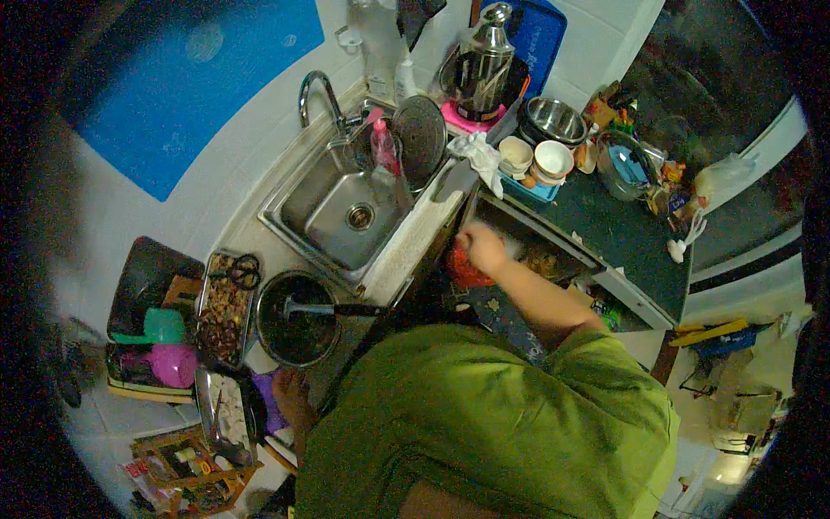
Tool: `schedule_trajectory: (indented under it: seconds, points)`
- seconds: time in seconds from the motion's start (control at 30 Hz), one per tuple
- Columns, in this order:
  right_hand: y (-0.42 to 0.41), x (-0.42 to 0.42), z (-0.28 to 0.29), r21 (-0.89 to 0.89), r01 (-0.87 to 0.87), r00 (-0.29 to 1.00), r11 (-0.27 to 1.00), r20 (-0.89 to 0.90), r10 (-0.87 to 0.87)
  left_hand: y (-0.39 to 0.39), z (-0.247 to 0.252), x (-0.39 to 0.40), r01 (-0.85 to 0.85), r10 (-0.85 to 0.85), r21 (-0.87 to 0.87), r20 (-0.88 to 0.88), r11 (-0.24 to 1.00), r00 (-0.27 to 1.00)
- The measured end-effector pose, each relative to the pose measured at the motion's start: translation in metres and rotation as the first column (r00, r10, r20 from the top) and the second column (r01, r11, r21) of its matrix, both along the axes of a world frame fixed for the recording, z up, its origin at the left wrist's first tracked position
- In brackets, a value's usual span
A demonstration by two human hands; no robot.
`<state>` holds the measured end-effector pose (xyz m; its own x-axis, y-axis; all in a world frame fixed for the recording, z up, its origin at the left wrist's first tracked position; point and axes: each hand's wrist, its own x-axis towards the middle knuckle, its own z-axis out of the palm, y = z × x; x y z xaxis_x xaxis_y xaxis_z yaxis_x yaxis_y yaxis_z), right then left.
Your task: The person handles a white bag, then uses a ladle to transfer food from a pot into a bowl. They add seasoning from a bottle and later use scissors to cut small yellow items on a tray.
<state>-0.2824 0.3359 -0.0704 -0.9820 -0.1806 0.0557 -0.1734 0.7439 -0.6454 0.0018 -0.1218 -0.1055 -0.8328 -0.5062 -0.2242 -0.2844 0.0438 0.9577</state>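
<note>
My right hand (483, 246) reaches down below the counter, its fingers closed at the top of a red bag (465, 267), probably plastic. Beside that bag is the open shelf space (496, 217) under the dark countertop, with blurred items inside. Over on the left, my left hand (292, 394) is in shadow at the counter's edge, next to a purple cloth or bag (264, 397); its fingers are hard to make out. Just beyond it stands a dark round pot (285, 344) with a black-handled utensil (324, 309) lying across its top.
A steel sink (331, 220) with a curved faucet (318, 91) is ahead. A pink bottle (384, 149) and a round lid (420, 139) stand beside it. Bowls (553, 159), a glass dish (622, 162) and a metal flask (483, 71) crowd the right counter. A food tray (224, 305) lies left.
</note>
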Motion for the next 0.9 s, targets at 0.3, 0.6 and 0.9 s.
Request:
schedule_trajectory:
  seconds: [0.3, 0.6, 0.9]
  points:
    - [0.162, -0.142, -0.069, 0.114, 0.379, 0.925, 0.918, -0.07, -0.373, 0.121, 0.069, -0.086, -0.039, -0.003, -0.143, -0.277, 0.989, 0.961]
    - [0.197, -0.206, -0.084, 0.134, 0.28, 0.936, 0.951, 0.183, -0.302, 0.199, 0.084, -0.123, 0.012, -0.006, 0.022, -0.284, 1.0, 0.959]
    - [0.196, -0.168, -0.027, -0.306, 0.174, 0.978, 0.936, -0.06, -0.201, 0.236, 0.087, -0.152, 0.002, -0.007, -0.045, -0.129, 0.999, 0.992]
